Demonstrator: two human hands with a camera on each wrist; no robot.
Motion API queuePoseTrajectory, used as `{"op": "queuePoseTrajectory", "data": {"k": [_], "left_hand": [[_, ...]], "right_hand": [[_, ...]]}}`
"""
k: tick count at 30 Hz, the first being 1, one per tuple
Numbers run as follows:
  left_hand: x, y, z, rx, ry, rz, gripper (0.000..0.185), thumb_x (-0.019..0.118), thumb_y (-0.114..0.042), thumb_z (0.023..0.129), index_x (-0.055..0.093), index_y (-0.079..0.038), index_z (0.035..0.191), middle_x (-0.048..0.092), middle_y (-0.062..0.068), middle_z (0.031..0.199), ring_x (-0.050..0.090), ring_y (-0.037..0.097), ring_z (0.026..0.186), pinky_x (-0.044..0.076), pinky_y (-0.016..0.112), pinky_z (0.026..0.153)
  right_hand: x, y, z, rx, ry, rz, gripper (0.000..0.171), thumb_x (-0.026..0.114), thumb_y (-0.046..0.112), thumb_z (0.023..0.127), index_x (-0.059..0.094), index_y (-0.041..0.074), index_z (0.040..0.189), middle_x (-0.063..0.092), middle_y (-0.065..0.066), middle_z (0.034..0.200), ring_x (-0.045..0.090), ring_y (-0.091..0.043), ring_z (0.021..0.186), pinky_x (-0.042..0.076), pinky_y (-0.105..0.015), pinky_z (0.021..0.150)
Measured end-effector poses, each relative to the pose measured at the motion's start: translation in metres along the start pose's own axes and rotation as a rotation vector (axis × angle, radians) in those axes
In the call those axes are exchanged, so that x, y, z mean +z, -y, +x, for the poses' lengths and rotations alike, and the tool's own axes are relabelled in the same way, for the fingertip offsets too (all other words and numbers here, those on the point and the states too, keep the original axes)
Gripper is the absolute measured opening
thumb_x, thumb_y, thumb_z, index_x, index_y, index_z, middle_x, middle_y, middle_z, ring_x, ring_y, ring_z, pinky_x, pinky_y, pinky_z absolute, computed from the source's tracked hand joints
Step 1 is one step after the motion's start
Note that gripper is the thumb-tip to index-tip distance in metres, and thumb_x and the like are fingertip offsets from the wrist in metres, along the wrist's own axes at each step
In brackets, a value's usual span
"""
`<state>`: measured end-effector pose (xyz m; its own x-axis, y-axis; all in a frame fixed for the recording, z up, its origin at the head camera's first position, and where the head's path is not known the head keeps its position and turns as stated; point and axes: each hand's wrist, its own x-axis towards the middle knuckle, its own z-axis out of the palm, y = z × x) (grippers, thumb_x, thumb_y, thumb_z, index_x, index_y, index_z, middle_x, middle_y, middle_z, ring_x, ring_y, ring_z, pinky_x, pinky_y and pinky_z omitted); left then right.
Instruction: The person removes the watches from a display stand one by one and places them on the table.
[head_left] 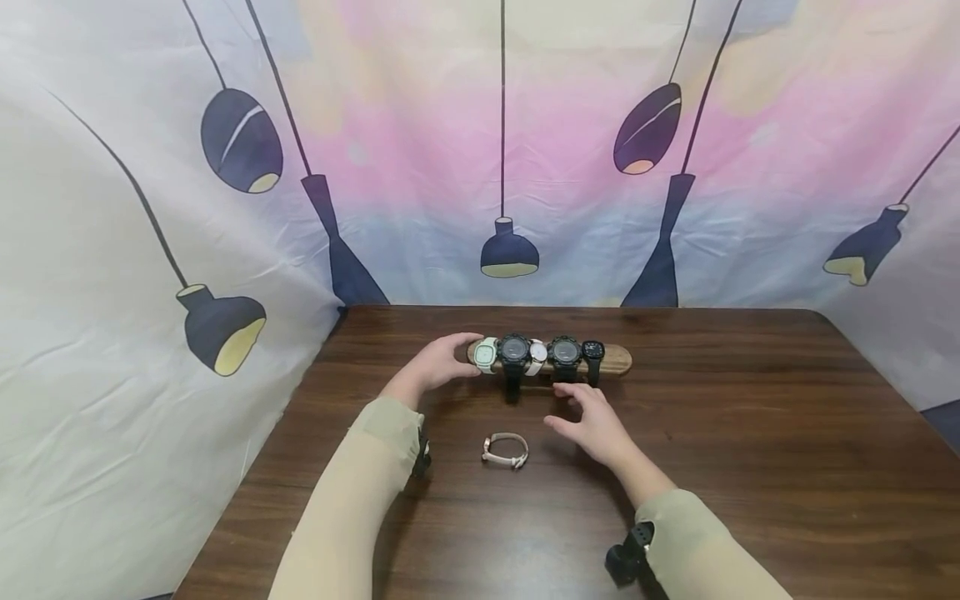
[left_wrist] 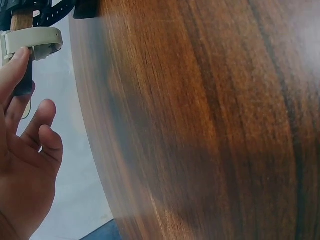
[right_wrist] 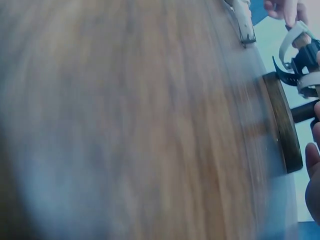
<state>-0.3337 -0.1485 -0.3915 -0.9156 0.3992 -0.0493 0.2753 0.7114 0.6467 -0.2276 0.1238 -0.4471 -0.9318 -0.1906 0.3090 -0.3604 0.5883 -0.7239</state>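
Observation:
A wooden watch stand (head_left: pixel 618 360) near the table's far edge carries several watches in a row. At its left end my left hand (head_left: pixel 438 361) holds the tip of the bar between thumb and fingers. In the left wrist view the thumb tip lies against the pale strap of the mint-green watch (left_wrist: pixel 35 36). To its right come a big black watch (head_left: pixel 515 348), a white watch (head_left: pixel 537 353), another big black watch (head_left: pixel 565 352) and a square black watch (head_left: pixel 593 350). My right hand (head_left: pixel 596 425) is in front of the stand, thumb and fingers apart, holding nothing.
A small light-strapped watch (head_left: pixel 504 460) lies buckled in a loop on the brown table (head_left: pixel 750 433), between my forearms. The stand's dark base (right_wrist: pixel 285 125) shows in the right wrist view. Behind the table hangs a cloth (head_left: pixel 435 150) printed with lamps.

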Motion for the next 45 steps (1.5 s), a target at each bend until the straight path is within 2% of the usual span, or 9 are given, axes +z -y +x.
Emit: {"op": "queuePoseTrajectory", "data": {"k": [6,13,23,30,37,45], "left_hand": [[0.001,0.000,0.002,0.032,0.002,0.029,0.064,0.071,-0.023,0.084,0.043,-0.022,0.142,0.042,0.005,0.142,0.035,0.027,0.132,0.032,0.048,0.102],[0.003,0.003,0.001,0.067,-0.005,0.077,0.066,0.070,-0.022,0.085,0.039,-0.021,0.144,0.039,0.005,0.145,0.033,0.027,0.133,0.031,0.048,0.104],[0.003,0.002,0.002,0.090,-0.017,0.075,0.067,0.071,-0.021,0.084,0.041,-0.020,0.144,0.040,0.004,0.144,0.035,0.026,0.132,0.032,0.047,0.103],[0.003,0.003,0.001,0.073,-0.014,0.054,0.065,0.071,-0.022,0.084,0.042,-0.021,0.142,0.043,0.004,0.142,0.038,0.025,0.130,0.033,0.046,0.102],[0.001,-0.002,-0.001,0.088,-0.006,0.109,0.063,0.070,-0.022,0.085,0.042,-0.021,0.142,0.044,0.005,0.141,0.040,0.025,0.129,0.035,0.045,0.101],[0.001,-0.003,-0.002,0.062,-0.003,0.111,0.064,0.070,-0.022,0.085,0.042,-0.020,0.142,0.044,0.005,0.141,0.040,0.025,0.129,0.034,0.046,0.101]], "right_hand": [[-0.014,-0.004,-0.003,0.041,-0.027,-0.007,0.054,0.074,0.023,0.081,0.056,0.004,0.128,0.058,-0.007,0.116,0.055,-0.026,0.103,0.045,-0.045,0.086],[-0.027,-0.014,-0.008,0.061,-0.069,-0.002,0.050,0.073,0.023,0.083,0.056,0.004,0.127,0.059,-0.009,0.115,0.059,-0.023,0.094,0.047,-0.042,0.079],[-0.046,-0.033,-0.013,0.086,-0.102,-0.025,0.048,0.071,0.024,0.085,0.056,0.002,0.125,0.059,-0.012,0.114,0.058,-0.026,0.095,0.048,-0.044,0.080],[-0.059,-0.042,-0.016,0.099,-0.132,-0.045,0.047,0.070,0.024,0.086,0.056,0.000,0.124,0.059,-0.015,0.113,0.058,-0.028,0.094,0.047,-0.044,0.080],[-0.070,-0.041,-0.013,0.087,-0.170,-0.041,0.045,0.069,0.021,0.087,0.056,-0.002,0.123,0.056,-0.016,0.112,0.058,-0.028,0.095,0.048,-0.043,0.080],[-0.075,-0.037,-0.008,0.086,-0.170,-0.016,0.046,0.067,0.019,0.088,0.053,-0.004,0.125,0.052,-0.018,0.119,0.058,-0.031,0.097,0.047,-0.046,0.081]]}}
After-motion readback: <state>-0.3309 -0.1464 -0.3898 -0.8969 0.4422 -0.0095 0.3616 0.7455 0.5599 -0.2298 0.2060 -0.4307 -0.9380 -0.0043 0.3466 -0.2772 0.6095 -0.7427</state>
